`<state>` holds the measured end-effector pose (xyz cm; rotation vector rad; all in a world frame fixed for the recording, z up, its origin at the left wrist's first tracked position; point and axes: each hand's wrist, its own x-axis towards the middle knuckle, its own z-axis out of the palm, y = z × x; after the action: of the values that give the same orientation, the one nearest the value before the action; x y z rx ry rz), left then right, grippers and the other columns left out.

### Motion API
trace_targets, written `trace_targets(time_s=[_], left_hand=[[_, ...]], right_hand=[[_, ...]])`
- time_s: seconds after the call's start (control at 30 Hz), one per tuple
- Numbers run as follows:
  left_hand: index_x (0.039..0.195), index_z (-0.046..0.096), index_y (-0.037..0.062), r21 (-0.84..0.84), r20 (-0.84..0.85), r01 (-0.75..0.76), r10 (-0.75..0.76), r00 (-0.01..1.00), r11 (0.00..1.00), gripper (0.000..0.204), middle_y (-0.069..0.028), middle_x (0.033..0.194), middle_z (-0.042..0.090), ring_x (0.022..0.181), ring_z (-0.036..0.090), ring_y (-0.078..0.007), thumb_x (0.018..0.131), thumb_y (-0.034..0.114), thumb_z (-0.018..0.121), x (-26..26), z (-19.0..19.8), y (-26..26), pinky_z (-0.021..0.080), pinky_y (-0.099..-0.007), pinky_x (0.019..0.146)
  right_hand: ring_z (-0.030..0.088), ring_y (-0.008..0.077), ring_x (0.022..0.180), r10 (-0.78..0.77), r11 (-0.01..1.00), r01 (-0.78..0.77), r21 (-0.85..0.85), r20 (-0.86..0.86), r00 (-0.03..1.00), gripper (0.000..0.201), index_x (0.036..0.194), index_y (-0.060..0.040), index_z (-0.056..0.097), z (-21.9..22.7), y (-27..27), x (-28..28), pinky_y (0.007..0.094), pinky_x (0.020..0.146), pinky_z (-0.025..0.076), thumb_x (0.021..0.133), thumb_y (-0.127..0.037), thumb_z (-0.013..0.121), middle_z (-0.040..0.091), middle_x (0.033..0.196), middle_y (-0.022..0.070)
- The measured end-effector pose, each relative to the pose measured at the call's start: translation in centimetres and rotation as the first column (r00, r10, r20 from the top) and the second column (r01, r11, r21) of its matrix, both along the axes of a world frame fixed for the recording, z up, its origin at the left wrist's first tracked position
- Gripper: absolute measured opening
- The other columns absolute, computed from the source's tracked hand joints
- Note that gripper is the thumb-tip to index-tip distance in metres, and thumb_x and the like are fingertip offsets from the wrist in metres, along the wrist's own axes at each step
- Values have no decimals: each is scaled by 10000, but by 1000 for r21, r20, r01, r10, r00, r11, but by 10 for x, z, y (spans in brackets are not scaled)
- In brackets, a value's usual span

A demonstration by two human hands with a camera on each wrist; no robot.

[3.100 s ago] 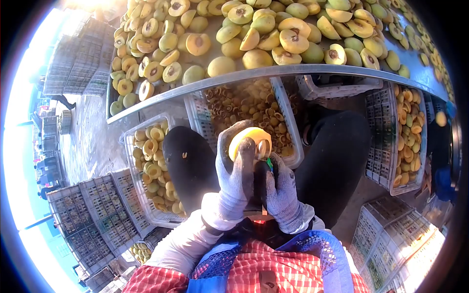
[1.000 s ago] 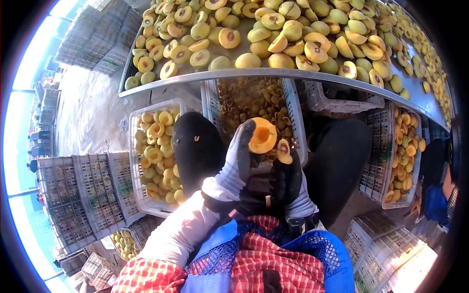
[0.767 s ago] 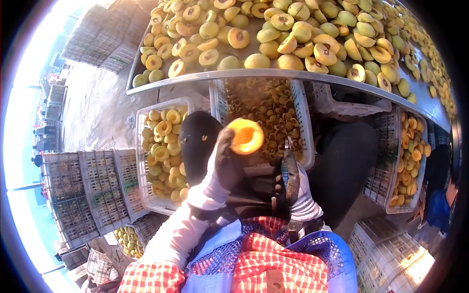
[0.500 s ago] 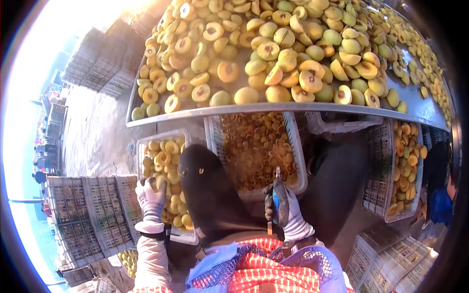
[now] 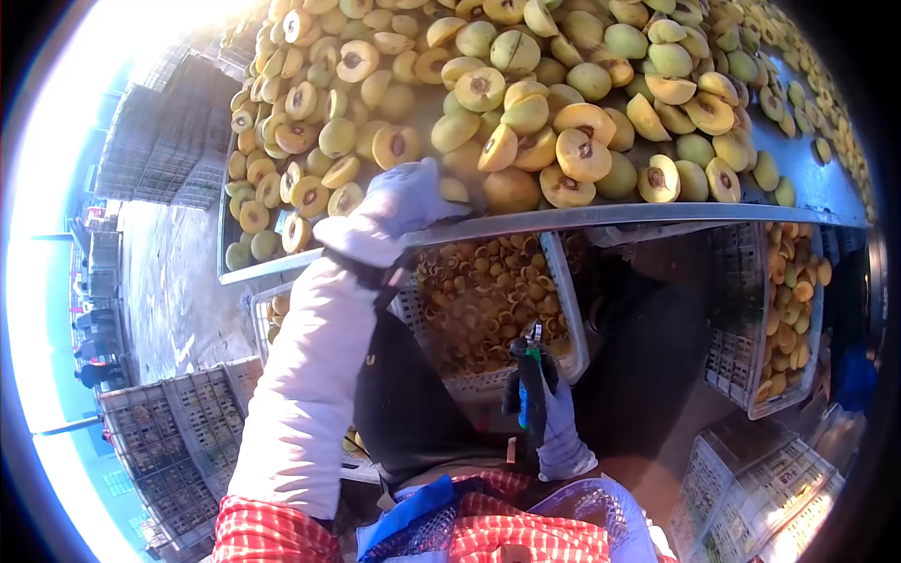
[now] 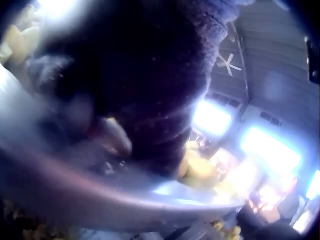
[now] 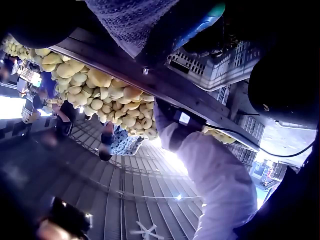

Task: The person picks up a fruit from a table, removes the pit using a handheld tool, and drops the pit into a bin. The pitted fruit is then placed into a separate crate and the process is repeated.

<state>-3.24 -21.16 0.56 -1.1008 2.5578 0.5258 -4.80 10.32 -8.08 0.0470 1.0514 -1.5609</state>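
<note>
In the head view my gloved left hand (image 5: 399,202) reaches over the metal table's front edge, fingertips right at a yellow-green peach half (image 5: 453,190). Dark fingers are partly hidden behind the hand's back, and the left wrist view is blurred. Whether the fingers grip that peach, I cannot tell. My gloved right hand (image 5: 556,418) holds pliers (image 5: 526,399) with blue and green on the handles, their metal tip (image 5: 533,331) pointing forward above a crate of pit pieces (image 5: 488,291). Many halved peaches (image 5: 583,154) are heaped on the table.
The table's metal rim (image 5: 601,217) runs across in front of my knees. A crate of peach halves (image 5: 786,310) stands at right; another crate (image 5: 263,324) is mostly hidden under my left arm. Stacked crates (image 5: 178,441) stand at lower left and lower right.
My left hand held a peach half, from which the right hand's pliers drew the pit. It went to the left crate, then up to the table without that half. The pit left the pliers.
</note>
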Motion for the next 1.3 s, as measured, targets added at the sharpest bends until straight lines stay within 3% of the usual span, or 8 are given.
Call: trace_targets(time_s=[0.1,0.27,0.33,0.43,0.83,1.13,1.23,1.3], left_hand=[[1267,435,-7,401,-652,79,224,724,912,707,-115,1067,593,917,576,-181,711,282,764,39,-15,8,483,-316,798],[1380,321,-24,932,-359,220,821,444,289,998,-117,1327,452,1198,461,-200,605,358,820,56,12,136,348,-336,1029],[1395,286,-30,954,-188,284,925,332,92,1002,-130,1318,454,1193,467,-208,614,314,811,59,3,164,346,-335,1037],[1402,271,-19,948,-144,311,963,229,67,991,-136,1264,476,1152,489,-224,639,337,793,58,-4,181,366,-322,1024],[1211,494,18,898,-430,-51,897,99,436,553,-90,1058,576,957,554,-157,848,416,617,51,2,217,438,-284,882],[1181,528,-12,824,-559,122,763,325,553,492,-93,1050,589,934,554,-132,847,340,610,60,10,209,443,-273,844],[1165,526,-4,916,-397,236,808,435,323,489,-93,1016,598,939,560,-146,862,377,576,66,5,207,444,-285,844],[1145,534,28,979,-129,192,946,299,73,511,-82,964,598,877,560,-159,872,459,529,69,-6,228,452,-277,812]], right_hand=[[526,121,551,-34,999,34,6,125,992,338,1233,-54,494,1,-1,-10,241,509,427,958,-251,485,557,719,29],[581,141,794,177,984,-178,27,43,983,297,1222,-36,483,59,-15,-30,251,662,484,930,-86,508,564,1018,101],[592,238,780,171,924,-382,-10,-884,436,295,1154,-20,509,46,-11,-25,306,624,497,869,-61,573,546,1019,170],[589,321,749,-153,969,-226,-103,-964,-218,290,1084,-3,537,49,-19,-31,350,565,495,814,-59,628,528,998,227],[587,362,787,6,975,-223,1,-1000,23,219,1061,-12,522,44,1,-3,398,605,466,873,-115,568,567,960,208],[491,219,618,342,899,-397,-183,-271,900,196,962,-54,502,55,18,6,318,514,405,878,-230,512,508,807,110],[396,132,420,477,875,-362,-323,441,760,378,842,-76,454,75,17,-1,250,378,329,911,-448,457,453,602,45],[355,92,342,530,830,81,-552,825,199,451,781,-85,432,60,18,10,229,321,302,927,-512,432,436,531,21]])
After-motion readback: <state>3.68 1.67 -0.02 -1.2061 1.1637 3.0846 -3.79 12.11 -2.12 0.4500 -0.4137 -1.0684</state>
